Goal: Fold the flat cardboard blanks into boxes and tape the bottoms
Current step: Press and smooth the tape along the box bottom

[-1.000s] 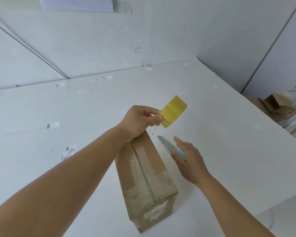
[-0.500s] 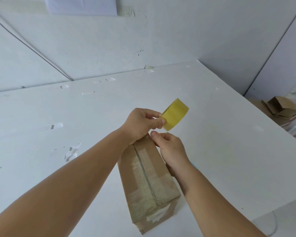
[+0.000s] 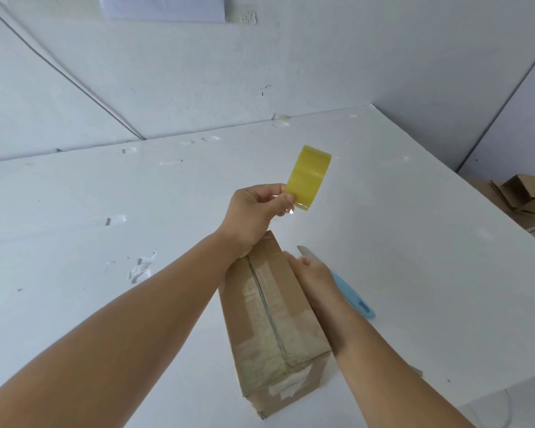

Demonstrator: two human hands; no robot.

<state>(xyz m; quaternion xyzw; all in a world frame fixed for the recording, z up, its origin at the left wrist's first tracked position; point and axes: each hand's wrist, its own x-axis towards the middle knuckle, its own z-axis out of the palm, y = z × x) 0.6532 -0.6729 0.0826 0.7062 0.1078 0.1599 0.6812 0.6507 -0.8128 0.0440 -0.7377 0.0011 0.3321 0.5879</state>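
Pinching the light tape roll (image 3: pixel 309 178) mid-frame, the left hand (image 3: pixel 254 213) grips its rim, while the right hand (image 3: pixel 314 274), fingers straight, steadies the stiff, light box (image 3: pixel 272 322) below.

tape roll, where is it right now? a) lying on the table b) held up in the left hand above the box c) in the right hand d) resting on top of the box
b: the left hand pinches the yellow tape roll in the air beyond the far end of the cardboard box, while the right hand lies with straight fingers along the box's right side.
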